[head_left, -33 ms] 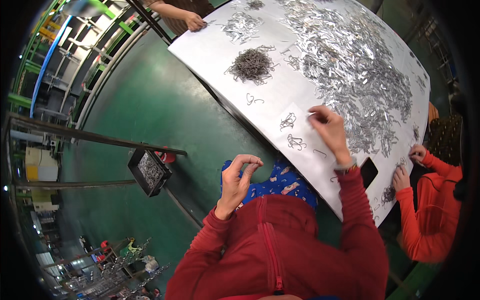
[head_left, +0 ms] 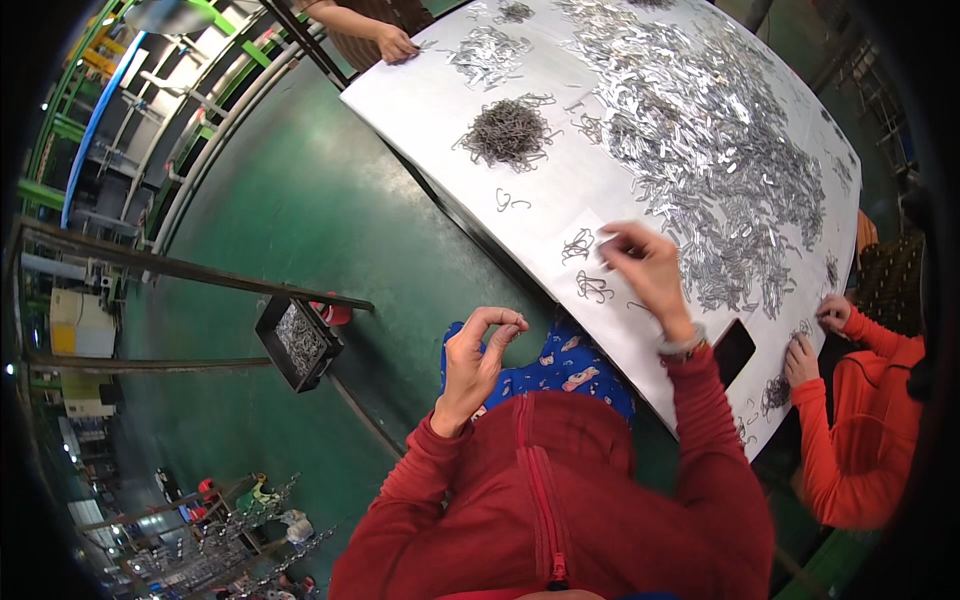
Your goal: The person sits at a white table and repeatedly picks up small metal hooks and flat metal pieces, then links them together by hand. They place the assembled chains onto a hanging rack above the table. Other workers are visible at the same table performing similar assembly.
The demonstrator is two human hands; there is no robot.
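My right hand (head_left: 648,268) reaches onto the white table (head_left: 420,100), its fingertips pinched on a small silvery metal clip (head_left: 606,250). Small bent wire hooks (head_left: 592,288) lie just left of it, with another bunch (head_left: 577,245) beside them. My left hand (head_left: 480,352) is raised off the table above my lap, thumb and forefinger pressed into a ring. Anything between them is too small to see. A wide spread of shiny metal clips (head_left: 710,140) covers the table beyond my right hand. A dark heap of wire hooks (head_left: 508,130) lies farther left.
A dark phone (head_left: 734,350) lies at the table edge by my right wrist. A person in orange (head_left: 860,440) works at the right, hands (head_left: 812,335) on the table. Another person's hand (head_left: 396,45) rests at the far corner. A black crate of metal parts (head_left: 298,340) hangs on a rail over the green floor.
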